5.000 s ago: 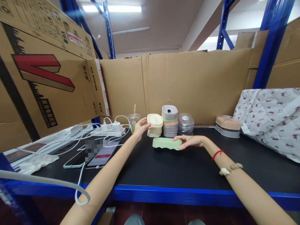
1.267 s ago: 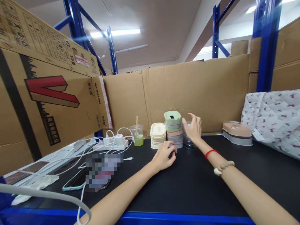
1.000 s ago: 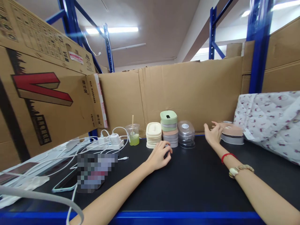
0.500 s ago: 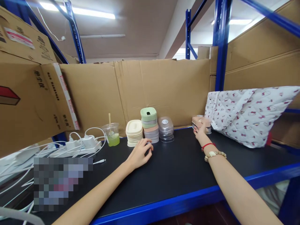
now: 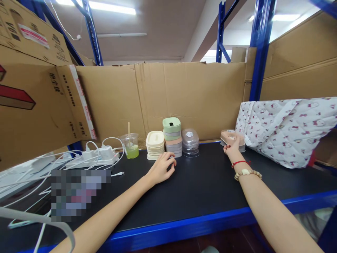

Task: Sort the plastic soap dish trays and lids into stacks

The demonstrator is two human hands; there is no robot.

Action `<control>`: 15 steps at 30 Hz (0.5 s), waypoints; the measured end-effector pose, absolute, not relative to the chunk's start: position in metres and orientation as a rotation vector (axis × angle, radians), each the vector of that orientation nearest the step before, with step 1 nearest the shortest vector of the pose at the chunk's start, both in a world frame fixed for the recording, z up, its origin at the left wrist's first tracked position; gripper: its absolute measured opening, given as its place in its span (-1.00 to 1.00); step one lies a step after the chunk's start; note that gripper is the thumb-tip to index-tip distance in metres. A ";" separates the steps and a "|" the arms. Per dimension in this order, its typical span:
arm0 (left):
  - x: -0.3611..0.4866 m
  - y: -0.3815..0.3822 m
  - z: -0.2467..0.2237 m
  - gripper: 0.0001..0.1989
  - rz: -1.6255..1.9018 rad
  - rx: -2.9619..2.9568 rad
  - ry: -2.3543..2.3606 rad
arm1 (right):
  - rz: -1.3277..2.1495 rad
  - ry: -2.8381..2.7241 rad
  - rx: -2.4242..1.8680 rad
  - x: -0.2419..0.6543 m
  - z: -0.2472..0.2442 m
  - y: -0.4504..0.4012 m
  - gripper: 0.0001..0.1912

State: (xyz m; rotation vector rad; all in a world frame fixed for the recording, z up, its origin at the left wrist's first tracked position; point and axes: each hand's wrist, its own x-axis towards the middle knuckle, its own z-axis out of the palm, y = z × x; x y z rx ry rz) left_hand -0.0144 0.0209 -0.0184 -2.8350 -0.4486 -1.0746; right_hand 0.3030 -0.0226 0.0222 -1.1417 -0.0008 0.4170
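Observation:
My left hand (image 5: 162,168) hovers over or rests on the black surface, fingers curved and apart, holding nothing. Just behind it stands a stack of cream lids (image 5: 155,139). Beside that rises a stack of green, grey and peach lids (image 5: 172,125). Clear plastic lids (image 5: 190,142) are piled to the right of it. Farther right, my right hand (image 5: 233,146) has its fingers closed at the near side of a peach lid (image 5: 228,135), which sits over clear plastic pieces (image 5: 243,148). The fingertips are partly hidden.
A cup of green drink (image 5: 132,151) with a straw stands at left, near a power strip (image 5: 92,161) with tangled white cables. A quilted bag (image 5: 289,130) leans at right. A cardboard panel (image 5: 113,102) closes the back; a blue rail (image 5: 184,225) edges the front.
The view has turned slightly left, so everything sits farther right in the picture. My right hand's fingers have closed in on the peach lid's near side. My left hand keeps its place by the stacks.

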 end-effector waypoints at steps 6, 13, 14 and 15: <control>-0.015 0.020 -0.018 -0.84 -1.087 -2.843 -0.426 | 0.335 0.206 -1.071 0.284 0.033 -0.028 -0.67; -0.015 0.018 -0.016 -0.84 -1.100 -2.918 -0.491 | 0.416 0.080 -0.994 0.270 0.043 -0.024 -0.69; -0.015 0.018 -0.016 -0.82 -1.130 -2.928 -0.494 | 0.458 0.031 -0.965 0.267 0.045 -0.024 -0.67; -0.015 0.018 -0.017 -0.78 -1.169 -2.936 -0.499 | 0.515 -0.028 -0.915 0.264 0.047 -0.024 -0.64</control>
